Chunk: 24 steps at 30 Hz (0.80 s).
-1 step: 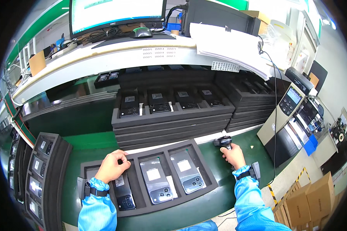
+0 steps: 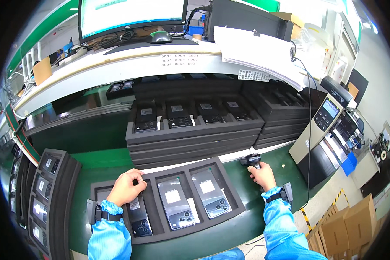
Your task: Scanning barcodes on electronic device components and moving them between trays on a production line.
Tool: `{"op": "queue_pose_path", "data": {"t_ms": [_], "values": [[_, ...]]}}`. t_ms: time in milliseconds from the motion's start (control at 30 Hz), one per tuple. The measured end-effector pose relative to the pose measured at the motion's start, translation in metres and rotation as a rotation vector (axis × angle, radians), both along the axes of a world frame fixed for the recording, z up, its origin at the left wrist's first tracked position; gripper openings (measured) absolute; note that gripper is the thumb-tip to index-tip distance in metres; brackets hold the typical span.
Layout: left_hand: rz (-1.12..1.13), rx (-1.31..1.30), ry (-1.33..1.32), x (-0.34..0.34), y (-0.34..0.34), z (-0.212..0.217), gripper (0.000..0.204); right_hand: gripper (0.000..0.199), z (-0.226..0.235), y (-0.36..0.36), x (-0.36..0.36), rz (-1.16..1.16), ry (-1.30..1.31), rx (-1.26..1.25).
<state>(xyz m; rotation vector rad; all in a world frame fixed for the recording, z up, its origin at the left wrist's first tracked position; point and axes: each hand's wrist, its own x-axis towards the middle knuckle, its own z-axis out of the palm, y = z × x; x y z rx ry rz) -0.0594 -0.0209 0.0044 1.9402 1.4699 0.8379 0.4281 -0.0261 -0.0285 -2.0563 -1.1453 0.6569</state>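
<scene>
A black foam tray (image 2: 232, 193) lies on the green bench, with smartphones in its compartments, camera ends toward me. My left hand (image 2: 129, 186) is over the tray's left part, fingers curled and thumb against the forefinger. It covers the upper end of a dark phone (image 2: 140, 219); whether anything is pinched in it is hidden. To the right lie a middle phone (image 2: 173, 197) and a right-hand phone (image 2: 207, 187), each bearing a white label. Beyond the tray's right edge, my right hand (image 2: 262, 177) grips a black handheld barcode scanner (image 2: 251, 160), its head pointing away from me.
Stacked foam trays (image 2: 195, 139) with phones stand behind, under a white shelf (image 2: 130, 69). More phone trays (image 2: 60, 208) are at the left. A label printer (image 2: 320, 125) stands at the right, a cable hanging before it. Cardboard boxes (image 2: 349, 225) sit lower right.
</scene>
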Motion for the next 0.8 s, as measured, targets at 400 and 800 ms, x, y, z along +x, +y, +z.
{"op": "queue_pose_path", "data": {"t_ms": [400,800], "values": [[-0.035,0.007,0.000,0.000,0.000,0.000,0.013,0.037,-0.006,0.001,0.002,-0.001,-0.037,0.022],[-0.056,-0.074,-0.296,-0.013,0.008,-0.002,0.026,0.071,0.025,-0.004,0.047,-0.385,-0.043,0.975]]}}
